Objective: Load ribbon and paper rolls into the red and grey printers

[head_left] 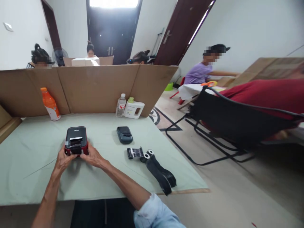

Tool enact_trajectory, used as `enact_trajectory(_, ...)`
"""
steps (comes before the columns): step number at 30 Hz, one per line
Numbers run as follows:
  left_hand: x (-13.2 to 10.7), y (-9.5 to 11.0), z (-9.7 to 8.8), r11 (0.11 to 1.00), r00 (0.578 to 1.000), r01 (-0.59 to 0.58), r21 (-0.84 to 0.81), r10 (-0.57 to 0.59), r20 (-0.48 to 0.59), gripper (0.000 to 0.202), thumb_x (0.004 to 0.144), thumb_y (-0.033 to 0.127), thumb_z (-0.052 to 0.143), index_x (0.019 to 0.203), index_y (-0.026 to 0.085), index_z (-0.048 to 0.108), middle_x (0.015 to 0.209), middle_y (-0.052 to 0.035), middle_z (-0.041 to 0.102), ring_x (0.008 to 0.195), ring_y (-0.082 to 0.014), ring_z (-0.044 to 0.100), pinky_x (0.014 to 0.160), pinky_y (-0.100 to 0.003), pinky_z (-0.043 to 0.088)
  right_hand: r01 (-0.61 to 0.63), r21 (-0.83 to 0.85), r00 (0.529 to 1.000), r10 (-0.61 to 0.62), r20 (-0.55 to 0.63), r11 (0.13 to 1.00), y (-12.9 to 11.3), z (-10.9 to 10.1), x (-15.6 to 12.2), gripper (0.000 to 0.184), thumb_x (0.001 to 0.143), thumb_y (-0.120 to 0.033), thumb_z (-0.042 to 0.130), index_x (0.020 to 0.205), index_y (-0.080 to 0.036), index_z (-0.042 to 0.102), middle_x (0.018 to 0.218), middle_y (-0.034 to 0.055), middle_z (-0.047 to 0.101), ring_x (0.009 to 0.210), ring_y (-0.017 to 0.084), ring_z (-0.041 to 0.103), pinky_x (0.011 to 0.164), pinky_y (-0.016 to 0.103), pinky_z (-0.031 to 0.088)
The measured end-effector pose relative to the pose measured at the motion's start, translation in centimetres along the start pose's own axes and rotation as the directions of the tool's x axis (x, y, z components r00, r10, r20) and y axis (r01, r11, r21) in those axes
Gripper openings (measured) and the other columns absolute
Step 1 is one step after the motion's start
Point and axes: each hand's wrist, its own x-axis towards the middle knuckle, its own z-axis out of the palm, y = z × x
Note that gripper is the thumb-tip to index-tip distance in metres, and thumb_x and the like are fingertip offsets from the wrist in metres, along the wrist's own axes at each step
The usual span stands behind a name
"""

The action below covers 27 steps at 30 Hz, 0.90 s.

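A small red and black label printer [76,140] rests on the pale green table [35,158]. My left hand [62,160] grips its near left corner, fingers curled against the body. My right hand [93,156] presses its near right side, fingers closed on it. A black cover-like part [124,135] lies apart to the right. Nearer the table's front right lies a black ribbon strip with white-cored rolls [152,164], partly unwound.
An orange drink bottle [50,104], a clear water bottle [121,105] and a white jug [134,108] stand against a cardboard screen [95,87]. Several people sit beyond it. A black folding chair [228,123] with a person in red stands at right.
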Motion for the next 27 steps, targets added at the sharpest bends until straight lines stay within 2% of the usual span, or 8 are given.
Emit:
enact_trajectory(3,-0.5,0.9,3.8,0.999,0.997,-0.044,-0.022,0.045,0.058,0.079,0.065,0.042,0.085,0.134,0.017,0.057,0.116,-0.0101,0.075,0.104,-0.0293,0.074,0.094,-0.044,0.061,-0.045,0.080,0.995,0.051,-0.080,0.996,0.8,-2.9,-2.2,0.070,0.082,-0.029,0.070,0.149,-0.024,0.049,0.128,0.0070,0.073,0.111,0.027,0.070,0.100,0.044,0.056)
enact_trajectory(7,-0.7,1.6,9.9,0.992,0.980,-0.093,-0.081,0.106,0.166,0.080,0.072,0.035,0.080,0.144,0.018,0.049,0.128,-0.0119,0.072,0.113,-0.0281,0.072,0.101,-0.044,0.058,-0.080,0.091,0.966,0.100,-0.239,0.993,3.4,-6.9,-4.1,0.071,0.081,-0.027,0.065,0.150,-0.022,0.049,0.125,0.0078,0.073,0.105,0.025,0.070,0.102,0.045,0.055)
enact_trajectory(9,-0.5,1.5,12.1,0.991,0.966,-0.116,-0.067,0.129,0.224,0.084,0.073,0.032,0.080,0.149,0.020,0.046,0.132,-0.0122,0.071,0.118,-0.0292,0.070,0.103,-0.045,0.056,-0.114,0.101,0.946,0.139,-0.292,0.988,5.0,-8.0,-4.7,0.072,0.080,-0.027,0.064,0.150,-0.018,0.048,0.123,0.0098,0.073,0.104,0.025,0.070,0.102,0.046,0.055)
enact_trajectory(11,-0.4,1.2,13.2,0.990,0.957,-0.137,-0.033,0.141,0.253,0.089,0.073,0.030,0.080,0.153,0.020,0.042,0.134,-0.0129,0.070,0.122,-0.0310,0.069,0.105,-0.047,0.055,-0.124,0.116,0.938,0.154,-0.311,0.986,6.1,-8.4,-5.3,0.074,0.081,-0.028,0.064,0.152,-0.016,0.045,0.125,0.0120,0.072,0.107,0.026,0.070,0.104,0.047,0.054)
enact_trajectory(15,0.0,0.4,12.7,0.986,0.943,-0.166,0.011,0.155,0.293,0.093,0.075,0.029,0.078,0.158,0.020,0.038,0.142,-0.0154,0.065,0.131,-0.0327,0.064,0.108,-0.049,0.054,-0.087,0.111,0.930,0.121,-0.347,0.990,6.9,-8.1,-6.1,0.078,0.085,-0.029,0.064,0.158,-0.018,0.038,0.137,0.0146,0.067,0.121,0.027,0.068,0.111,0.048,0.051)
enact_trajectory(20,1.1,1.5,10.1,0.979,0.925,-0.187,0.080,0.147,0.351,0.092,0.078,0.036,0.080,0.159,0.024,0.038,0.157,-0.0194,0.051,0.129,-0.0345,0.064,0.088,-0.042,0.061,-0.002,0.071,0.921,0.029,-0.389,0.997,7.1,-7.5,-6.5,0.080,0.089,-0.030,0.063,0.162,-0.018,0.031,0.153,0.0172,0.055,0.140,0.027,0.056,0.120,0.050,0.044)
enact_trajectory(24,3.0,3.4,8.5,0.936,0.871,-0.316,0.156,0.221,0.439,0.078,0.080,0.042,0.079,0.152,0.027,0.051,0.158,-0.0174,0.049,0.123,-0.0313,0.067,0.081,-0.037,0.062,0.026,-0.026,0.901,-0.034,-0.432,0.999,7.1,-7.4,-6.6,0.086,0.090,-0.031,0.063,0.165,-0.018,0.024,0.162,0.0185,0.045,0.149,0.030,0.047,0.124,0.053,0.040)
enact_trajectory(27,4.3,4.3,7.9,0.864,0.824,-0.430,0.261,0.257,0.504,0.071,0.079,0.043,0.080,0.146,0.028,0.060,0.157,-0.0154,0.049,0.127,-0.0324,0.064,0.084,-0.040,0.064,0.043,-0.193,0.874,-0.130,-0.467,0.980,6.3,-8.0,-6.5,0.084,0.092,-0.030,0.063,0.166,-0.018,0.025,0.168,0.0185,0.036,0.157,0.030,0.036,0.128,0.054,0.035)
